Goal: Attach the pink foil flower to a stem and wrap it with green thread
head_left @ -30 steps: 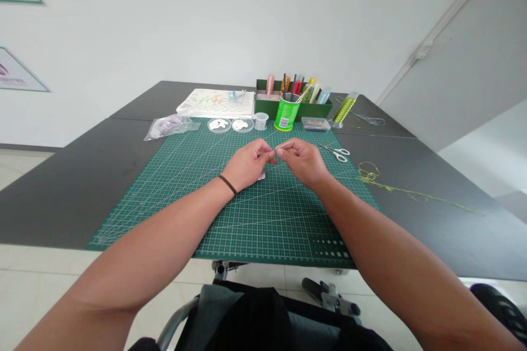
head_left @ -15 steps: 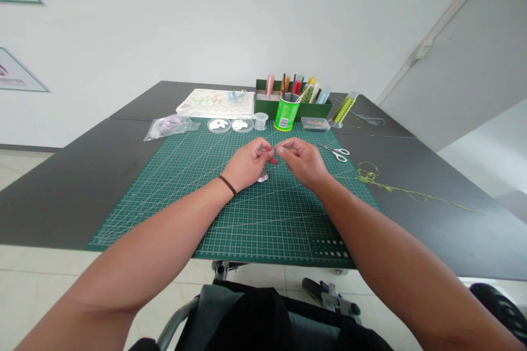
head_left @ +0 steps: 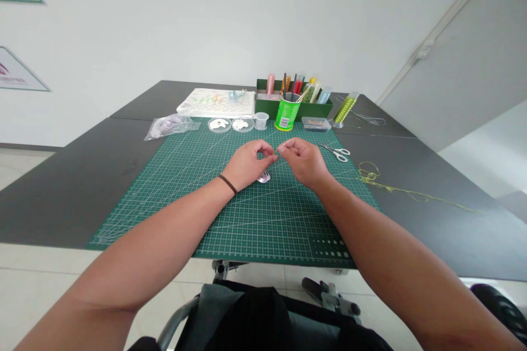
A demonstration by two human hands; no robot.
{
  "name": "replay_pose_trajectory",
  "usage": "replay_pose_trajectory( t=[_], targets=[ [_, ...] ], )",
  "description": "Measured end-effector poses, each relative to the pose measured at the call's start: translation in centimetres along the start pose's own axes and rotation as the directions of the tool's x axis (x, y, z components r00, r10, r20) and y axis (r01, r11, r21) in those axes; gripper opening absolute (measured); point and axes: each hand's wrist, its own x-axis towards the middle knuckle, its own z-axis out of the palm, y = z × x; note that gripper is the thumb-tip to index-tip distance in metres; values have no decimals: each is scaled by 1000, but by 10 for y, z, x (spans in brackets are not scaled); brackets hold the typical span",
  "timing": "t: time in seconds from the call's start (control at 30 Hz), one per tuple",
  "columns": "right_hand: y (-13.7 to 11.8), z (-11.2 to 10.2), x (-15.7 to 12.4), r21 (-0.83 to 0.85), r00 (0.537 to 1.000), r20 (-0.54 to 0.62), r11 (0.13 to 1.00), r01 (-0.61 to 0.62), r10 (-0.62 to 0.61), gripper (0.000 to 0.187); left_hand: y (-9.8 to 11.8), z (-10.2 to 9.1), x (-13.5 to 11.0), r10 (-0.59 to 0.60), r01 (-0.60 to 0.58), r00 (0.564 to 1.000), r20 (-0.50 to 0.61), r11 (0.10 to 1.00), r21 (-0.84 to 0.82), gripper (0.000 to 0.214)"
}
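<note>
My left hand (head_left: 250, 163) and my right hand (head_left: 303, 161) are close together above the green cutting mat (head_left: 263, 225). Thumb and forefinger of each hand are pinched, their tips facing one another across a small gap. Whatever they grip is too small to make out; something thin and pale seems to show between the tips. A small pale-lilac piece (head_left: 264, 177) lies just under the left hand, partly covered by it. To the right of the right hand lie white-handled scissors (head_left: 340, 154).
Along the back stand a bright green can (head_left: 286, 113) of tools, a dark green box (head_left: 263, 107) of coloured tubes, two shallow dishes (head_left: 219, 125) and a small tub (head_left: 261, 120). A plastic bag (head_left: 168, 127) lies left; tangled yellow-green thread (head_left: 370, 175) lies right.
The fingers of my left hand have drawn in, thumb and forefinger now pinched together. My right fingertips shifted slightly. More of the lilac piece shows below the left hand.
</note>
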Motion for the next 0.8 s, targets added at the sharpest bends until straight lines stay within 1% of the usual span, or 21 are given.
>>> replay_pose_trajectory(
  t=[0.13,0.23,0.37,0.5,0.8],
  targets=[
    [-3,0,0,-11,1000,-2,1000,-21,21,23,-2,0,0,-10,10,1000,-9,1000,27,16],
    [-3,1,0,-22,1000,-3,1000,-19,19,22,-2,0,0,-44,45,999,-13,998,35,16],
    [-2,1,0,-30,1000,-9,999,-27,27,20,1,0,-1,-78,78,997,-3,997,-3,16],
    [-1,2,-1,-22,1000,-5,999,-27,27,20,2,-1,0,-95,95,995,31,995,5,17],
    [0,0,0,-21,1000,-6,1000,-23,23,24,-2,0,1,3,-4,999,49,1000,27,17]
  ],
)
